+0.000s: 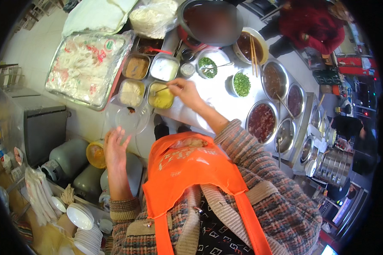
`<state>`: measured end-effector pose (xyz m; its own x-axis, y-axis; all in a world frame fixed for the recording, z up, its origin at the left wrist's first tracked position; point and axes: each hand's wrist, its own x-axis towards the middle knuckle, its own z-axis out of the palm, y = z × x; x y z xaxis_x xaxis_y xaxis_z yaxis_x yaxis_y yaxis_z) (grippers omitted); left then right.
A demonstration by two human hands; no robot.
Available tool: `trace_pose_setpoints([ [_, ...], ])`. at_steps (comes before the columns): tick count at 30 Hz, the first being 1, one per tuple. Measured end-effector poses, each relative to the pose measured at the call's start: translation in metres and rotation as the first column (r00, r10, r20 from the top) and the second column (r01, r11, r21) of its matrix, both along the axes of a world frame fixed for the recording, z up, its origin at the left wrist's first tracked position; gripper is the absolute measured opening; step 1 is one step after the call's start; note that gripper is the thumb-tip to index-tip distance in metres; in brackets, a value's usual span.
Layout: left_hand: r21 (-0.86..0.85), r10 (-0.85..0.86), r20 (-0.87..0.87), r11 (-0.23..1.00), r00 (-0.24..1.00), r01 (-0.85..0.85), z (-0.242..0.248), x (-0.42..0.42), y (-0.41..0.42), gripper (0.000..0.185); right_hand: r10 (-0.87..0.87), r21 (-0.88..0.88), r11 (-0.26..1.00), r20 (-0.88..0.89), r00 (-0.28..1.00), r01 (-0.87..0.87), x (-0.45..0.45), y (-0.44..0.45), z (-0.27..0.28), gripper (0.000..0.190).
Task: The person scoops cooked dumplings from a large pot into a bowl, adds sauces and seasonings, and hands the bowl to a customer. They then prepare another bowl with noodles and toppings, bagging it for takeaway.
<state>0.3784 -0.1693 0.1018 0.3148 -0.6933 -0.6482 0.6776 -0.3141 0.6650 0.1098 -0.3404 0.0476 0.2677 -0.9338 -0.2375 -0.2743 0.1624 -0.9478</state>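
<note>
My right hand [185, 91] pinches the handle of a small metal spoon [159, 91], whose bowl rests in yellow powder [161, 99] in a square steel container. My left hand [115, 145] is raised, palm up with fingers spread, at the near edge of a clear plastic bowl [137, 126]. A small dark red dab lies inside that bowl. Whether the left fingers support the bowl from beneath is hard to see. Beside the yellow powder are a container of pale powder [131, 92], one of white granules [164, 67] and one of brown powder [136, 67].
Bowls of chopped green herbs [242, 84], a bowl of brown liquid with chopsticks [249, 46] and round steel pots [262, 122] stand on the steel counter. A plastic-covered tray [83, 70] lies left. Gas cylinders [67, 154] stand below left. A person in red [309, 25] is beyond.
</note>
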Motion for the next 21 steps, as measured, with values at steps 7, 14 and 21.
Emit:
trace_pose_setpoints([
  [7,-0.041,-0.086,-0.009,0.995,0.996,0.086,-0.036,0.014,0.009,0.046,0.035,-0.589,0.760,-0.384,0.922,-0.274,0.009,0.020,0.010,0.019],
  [14,-0.008,-0.200,0.027,0.980,0.980,0.200,-0.042,0.017,-0.006,0.045,-0.058,-0.221,0.975,-0.094,0.994,0.036,-0.009,0.019,0.027,0.019],
  [21,0.010,-0.217,0.039,0.976,0.975,0.217,-0.042,0.019,-0.011,0.043,0.009,-0.348,0.935,-0.161,0.987,-0.065,-0.015,0.030,0.024,0.020],
])
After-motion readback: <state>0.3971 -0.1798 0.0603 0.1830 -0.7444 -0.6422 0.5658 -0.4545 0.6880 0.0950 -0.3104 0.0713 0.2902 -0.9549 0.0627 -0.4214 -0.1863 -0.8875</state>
